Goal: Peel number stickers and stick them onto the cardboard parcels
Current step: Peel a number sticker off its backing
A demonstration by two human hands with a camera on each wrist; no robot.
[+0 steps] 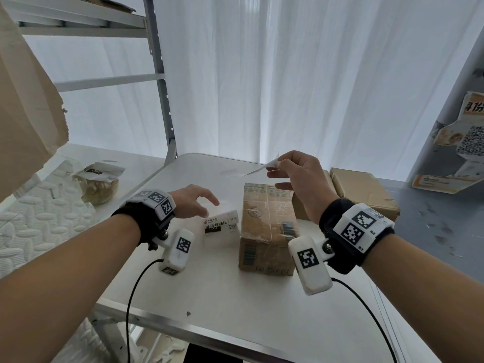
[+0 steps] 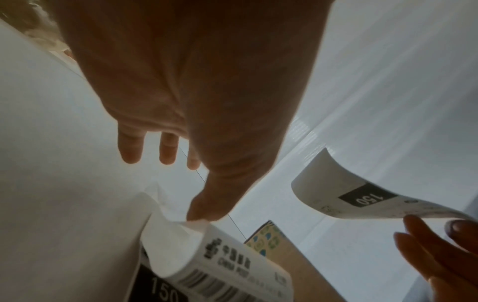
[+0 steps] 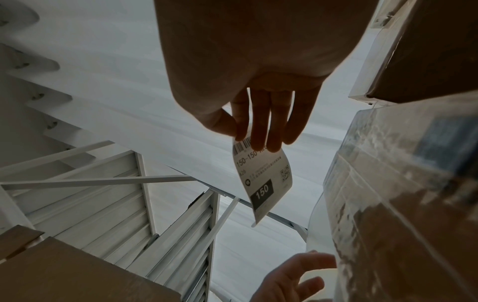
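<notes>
A: Which step is in hand?

B: The peel looks done. The right hand (image 1: 301,179) pinches a freed number sticker (image 3: 264,179) by its top edge between thumb and forefinger, the other fingers lying straight along it. The sticker hangs curled in the air above the far end of the cardboard parcel (image 1: 267,226); a black patch on it reads 150.

A: And the left hand?

B: The left hand (image 1: 193,200) is spread and relaxed, gripping nothing. In the left wrist view its thumb tip touches the curled corner of the label roll (image 2: 207,263), which lies on the white table (image 1: 262,310) just left of the parcel, near the table's middle. The next label on it also shows 150.

A: Where do the parcels lie?

B: The taped parcel lies lengthwise near the table's middle, its old barcode labels at the near end. A second brown box (image 1: 364,192) sits at the far right edge, partly hidden behind the right wrist.

A: What does the next move call for?

B: Probably carrying the sticker down onto the parcel's top, adhesive side down. The clear tape and printed labels there leave little bare cardboard, so the person would want a flat patch, one edge laid first, then smoothing toward the other edge. The free left hand could steady the box. The risk, as judged here, is the curled sticker folding onto itself.
</notes>
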